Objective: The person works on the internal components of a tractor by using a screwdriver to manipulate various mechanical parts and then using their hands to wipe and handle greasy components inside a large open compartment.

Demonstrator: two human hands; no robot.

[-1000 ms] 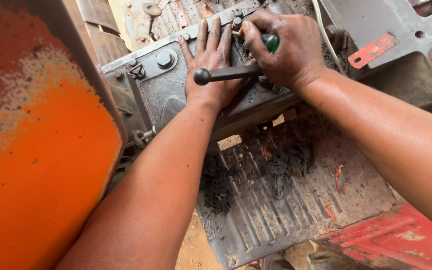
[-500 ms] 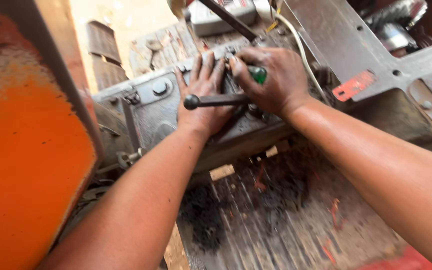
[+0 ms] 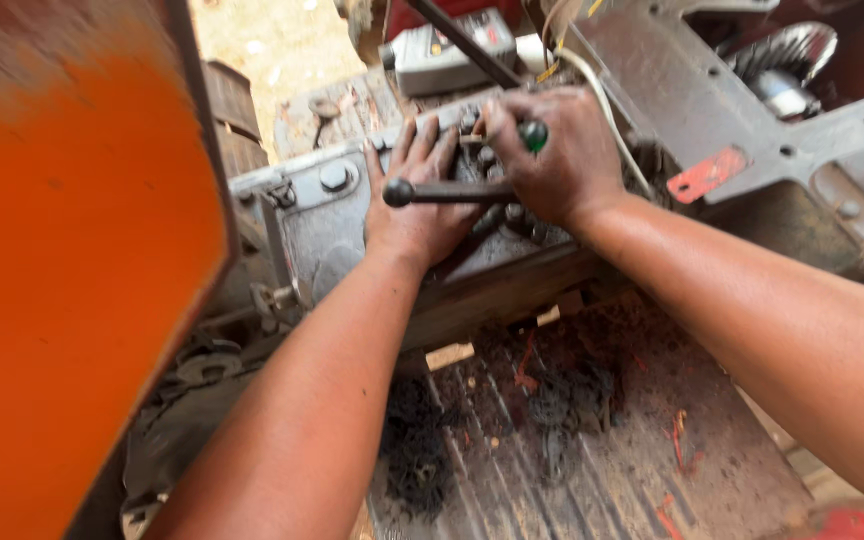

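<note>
Pressing flat on the grey metal housing (image 3: 322, 225), your left hand (image 3: 414, 195) lies with its fingers spread and pointing away from you, palm down on the greasy top face. Your right hand (image 3: 557, 155) is curled closed around a tool with a green handle (image 3: 534, 135); only the green end shows between thumb and forefinger, and its tip is hidden under your fingers. A dark lever with a round knob (image 3: 399, 192) runs sideways across the back of your left hand and disappears under your right palm.

No open container shows here. The nearest boxy thing is a small grey unit (image 3: 442, 50) beyond your hands, closed, with a dark rod (image 3: 462, 40) slanting across it.

The housing looks worn and oily, with a large bolt head (image 3: 334, 177) near its left corner and smaller fittings crowded under your fingertips. A pale cable (image 3: 607, 110) curves down just beside your right wrist.

To your left, an orange panel (image 3: 72, 280) fills the frame and stands close to your left forearm, so room is tight on that side. Below your arms, a ribbed metal floor plate (image 3: 592, 470) carries dark clumps of grease and red flecks. A red tag (image 3: 707, 172) sits on the grey frame (image 3: 832, 190) to the right.
</note>
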